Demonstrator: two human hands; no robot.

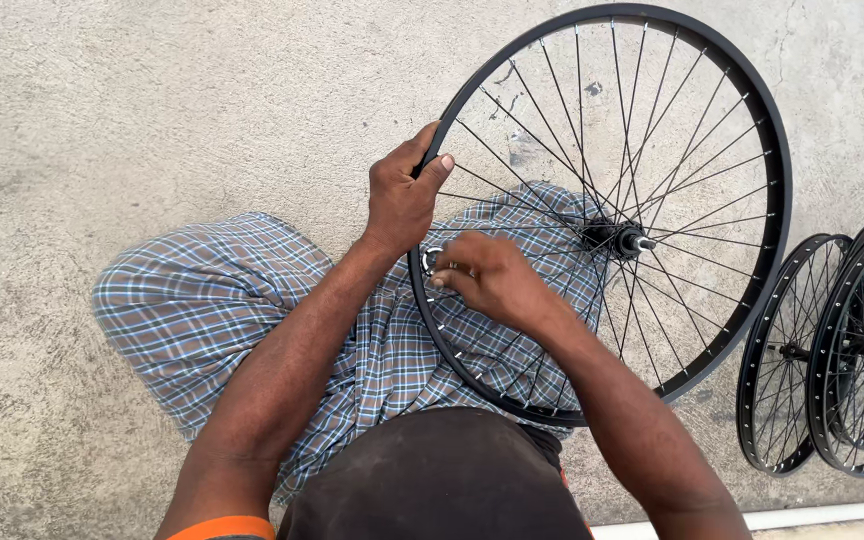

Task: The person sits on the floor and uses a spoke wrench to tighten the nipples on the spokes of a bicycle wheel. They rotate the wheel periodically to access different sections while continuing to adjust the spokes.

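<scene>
A dark shirt (437, 475) with an orange sleeve edge (220, 527) fills the bottom of the frame, closest to the lens, above a lap wrapped in blue checked cloth (212, 300). Resting on that lap stands a black bicycle wheel (752, 110), its rim upright and its thin spokes meeting at a hub (617, 238) right of centre. The left hand (402, 195) is clamped around the wheel's rim on its left side, fingers curled over the outer edge and thumb pressed to the inner face. Just below it, the right hand (492, 280) sits inside the rim, fingertips pinched together on a small silvery tool (432, 262) held against the rim's inner edge where the spokes end. The wheel thus lies directly under both hands, between them and the lap. To the right of the wheel, well apart from it, two more black wheels (832, 350) stand side by side on the bare concrete floor (102, 110), with a pale pipe (812, 516) running below them.
</scene>
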